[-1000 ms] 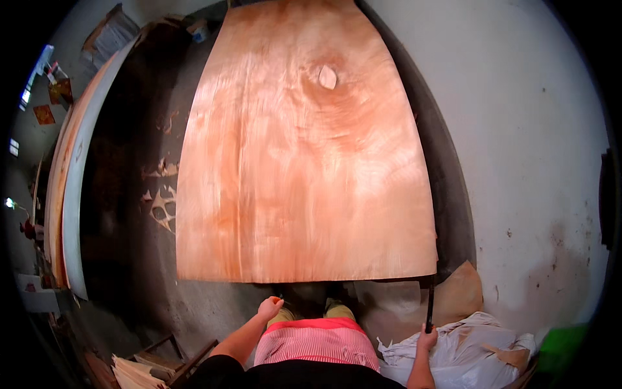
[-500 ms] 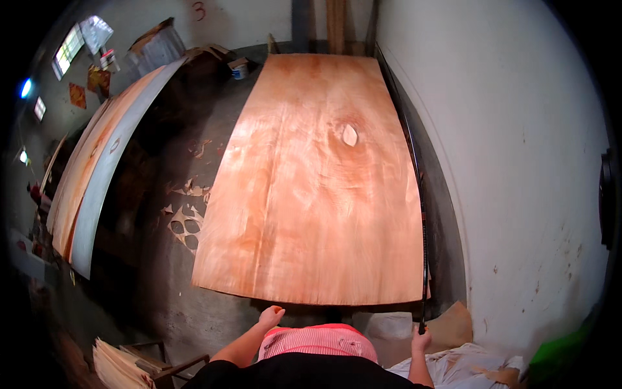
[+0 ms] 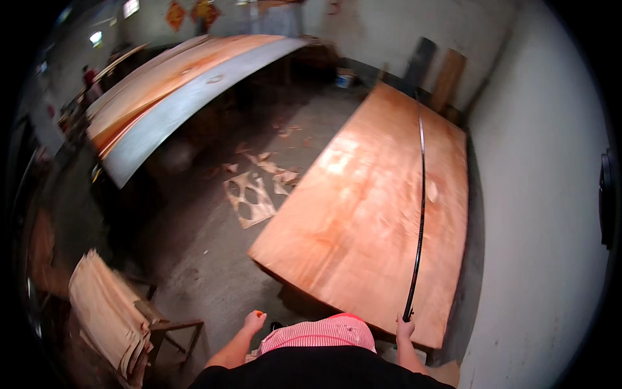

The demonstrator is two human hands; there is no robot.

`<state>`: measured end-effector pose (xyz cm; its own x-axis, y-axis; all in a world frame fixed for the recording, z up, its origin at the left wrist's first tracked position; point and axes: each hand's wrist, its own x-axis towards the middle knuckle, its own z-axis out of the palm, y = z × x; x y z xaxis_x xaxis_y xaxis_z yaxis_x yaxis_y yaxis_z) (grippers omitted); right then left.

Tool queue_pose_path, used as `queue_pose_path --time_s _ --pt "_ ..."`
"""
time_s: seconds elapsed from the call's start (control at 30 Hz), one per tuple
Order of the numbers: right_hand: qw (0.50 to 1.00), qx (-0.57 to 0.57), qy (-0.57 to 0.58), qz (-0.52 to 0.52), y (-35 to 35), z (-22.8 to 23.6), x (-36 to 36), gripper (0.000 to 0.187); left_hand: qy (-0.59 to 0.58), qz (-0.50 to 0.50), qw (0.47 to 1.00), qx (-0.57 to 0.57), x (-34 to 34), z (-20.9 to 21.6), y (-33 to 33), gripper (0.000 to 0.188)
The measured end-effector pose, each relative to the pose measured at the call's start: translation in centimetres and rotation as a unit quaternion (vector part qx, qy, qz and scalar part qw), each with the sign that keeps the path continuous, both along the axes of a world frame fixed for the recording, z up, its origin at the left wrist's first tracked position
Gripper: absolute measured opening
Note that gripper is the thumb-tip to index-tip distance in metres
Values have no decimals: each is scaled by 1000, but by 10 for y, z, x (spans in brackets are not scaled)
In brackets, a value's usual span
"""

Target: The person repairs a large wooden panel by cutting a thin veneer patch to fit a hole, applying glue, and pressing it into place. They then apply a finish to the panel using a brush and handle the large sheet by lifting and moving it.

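A long, thin black pole (image 3: 421,214) is in my right hand (image 3: 405,327), gripped at its near end. It reaches forward over a large reddish-brown wood veneer sheet (image 3: 337,240), and its far tip looks pale. The sheet has a pale oval patch (image 3: 432,191), partly beside the pole. Off the sheet's near left corner, my left hand (image 3: 254,320) is closed, with a small orange thing (image 3: 259,313) showing at the fingers; its kind is too small to make out.
Left of the sheet, veneer scraps (image 3: 249,200) with cut-out holes lie on the floor. More long sheets (image 3: 194,84) are piled at the far left. A bundle of veneer (image 3: 107,311) rests on a wooden frame (image 3: 181,326) near left. A white wall (image 3: 544,214) runs along the right.
My view has turned left, so the sheet appears slanted and further right. The pole has moved from along the sheet's right edge to over the sheet. Both hands remain closed.
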<state>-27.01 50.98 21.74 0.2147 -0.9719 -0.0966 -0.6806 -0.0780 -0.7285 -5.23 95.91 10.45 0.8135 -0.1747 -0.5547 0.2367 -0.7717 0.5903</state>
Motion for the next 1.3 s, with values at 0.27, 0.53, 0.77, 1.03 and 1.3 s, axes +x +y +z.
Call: queue_pose_path --time_s 0.27,0.53,0.77,1.03,1.3 --pt "976 104 -123 147 112 -3 207 16 71 242 965 72 11 -10 200 35" --pt "947 159 -104 259 204 -29 419 23 57 393 918 -4 83 -64 267 31" --pt "913 216 -115 327 311 -72 645 21 125 403 904 -63 188 -28 322 36" --pt "864 291 -113 395 422 -34 805 28 93 544 822 -138 276 -26 397 29" --pt "839 384 -95 374 488 -30 911 23 -74 716 675 -160 452 -62 502 12"
